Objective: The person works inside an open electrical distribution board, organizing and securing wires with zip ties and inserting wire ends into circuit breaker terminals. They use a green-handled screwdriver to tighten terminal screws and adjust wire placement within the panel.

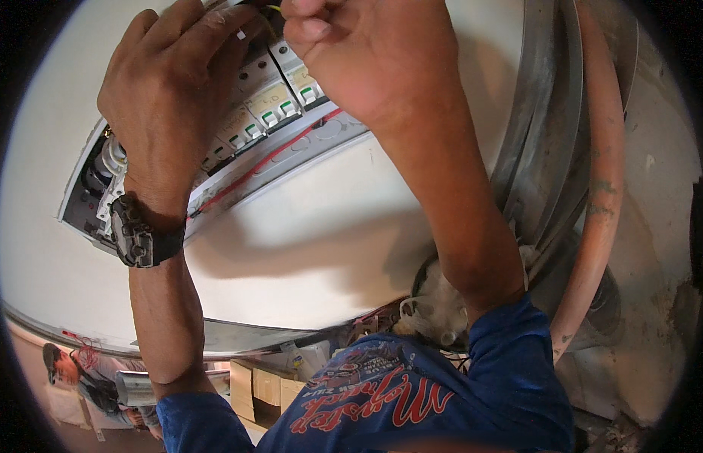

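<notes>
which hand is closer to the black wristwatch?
Left. The wristwatch sits on the left wrist, just below the left hand. The right hand is up at the breakers, well apart.

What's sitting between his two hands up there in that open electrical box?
In the head view, between the left hand and the right hand sits a row of white breaker switches with green tabs inside the box; a red wire runs just below them.
</notes>
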Demonstrator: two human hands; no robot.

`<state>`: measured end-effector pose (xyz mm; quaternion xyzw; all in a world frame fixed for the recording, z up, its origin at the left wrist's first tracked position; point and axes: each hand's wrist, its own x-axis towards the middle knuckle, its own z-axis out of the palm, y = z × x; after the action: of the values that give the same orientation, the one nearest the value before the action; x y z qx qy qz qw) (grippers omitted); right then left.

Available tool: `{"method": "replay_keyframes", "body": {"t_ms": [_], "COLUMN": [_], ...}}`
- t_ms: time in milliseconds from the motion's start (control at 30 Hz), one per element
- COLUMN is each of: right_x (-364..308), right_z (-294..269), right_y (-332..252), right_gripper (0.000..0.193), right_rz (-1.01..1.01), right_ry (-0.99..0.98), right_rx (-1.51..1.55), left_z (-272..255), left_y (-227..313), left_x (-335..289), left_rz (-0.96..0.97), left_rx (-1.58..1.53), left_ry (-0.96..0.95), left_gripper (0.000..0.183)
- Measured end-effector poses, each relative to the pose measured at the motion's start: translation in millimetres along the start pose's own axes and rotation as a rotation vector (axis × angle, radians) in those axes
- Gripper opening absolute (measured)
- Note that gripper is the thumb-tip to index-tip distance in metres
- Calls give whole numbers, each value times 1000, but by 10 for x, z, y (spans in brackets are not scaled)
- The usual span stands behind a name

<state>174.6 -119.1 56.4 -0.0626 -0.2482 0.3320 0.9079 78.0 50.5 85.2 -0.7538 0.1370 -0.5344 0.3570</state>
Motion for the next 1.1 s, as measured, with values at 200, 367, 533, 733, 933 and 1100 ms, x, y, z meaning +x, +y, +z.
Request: {"method": "replay_keyframes", "body": {"t_ms": [200, 367, 533, 733, 933, 1100], "right_x": [-8, 49, 254, 267, 256, 201], "right_z": [5, -156, -199, -178, -62, -46], "right_y": [77, -75, 66, 66, 70, 33], "right_gripper": [64, 62, 55, 53, 60, 66], "right_rz": [-88, 23, -84, -103, -26, 2], "right_ry": [-43, -194, -186, -155, -32, -125], "right_rx": [-80, 81, 105, 34, 51, 33], "left_z": [-38, -11, -7, -66, -51, -89], "left_y": [168, 306, 184, 47, -98, -47], "left_x": [124, 127, 143, 82, 4, 57], "left_rz": [-25, 13, 46, 39, 25, 22], "left_rx": [153, 288, 98, 85, 64, 84], "left_ry": [-22, -28, -44, -82, -140, -166], "left_gripper": [21, 14, 17, 22, 25, 25]}}
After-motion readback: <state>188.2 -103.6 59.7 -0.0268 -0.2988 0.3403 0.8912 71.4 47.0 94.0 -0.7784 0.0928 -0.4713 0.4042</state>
